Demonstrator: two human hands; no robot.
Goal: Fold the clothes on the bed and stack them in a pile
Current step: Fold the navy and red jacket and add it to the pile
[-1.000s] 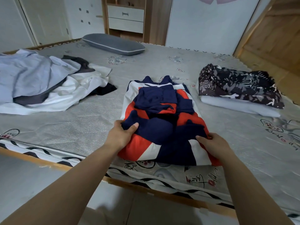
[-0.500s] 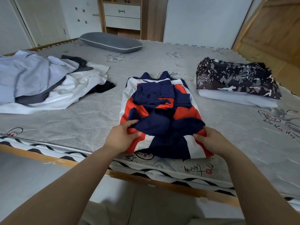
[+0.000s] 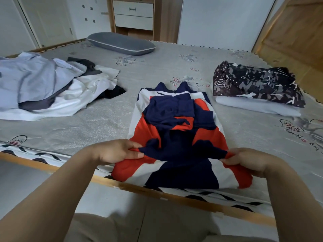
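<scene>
A navy, red and white garment [image 3: 176, 130] lies lengthwise on the bed [image 3: 87, 130], folded narrow, its near end hanging over the bed's front edge. My left hand [image 3: 117, 151] pinches its left side near the bottom. My right hand [image 3: 244, 161] pinches the right side at the same height. A pile of folded clothes [image 3: 257, 88], dark patterned on top and white below, sits to the right. A heap of unfolded clothes [image 3: 52, 86], pale blue, white and dark grey, lies at the left.
A grey pillow [image 3: 120, 43] lies at the far side of the bed. A wooden bed frame edge [image 3: 157, 191] runs along the front. Drawers [image 3: 133, 14] stand behind the bed, and a wooden door [image 3: 295, 30] is at the right.
Both hands have drawn the garment's lower part toward me, so its near end now hangs over the bed's front edge. The grip has gone from flat hands to pinching.
</scene>
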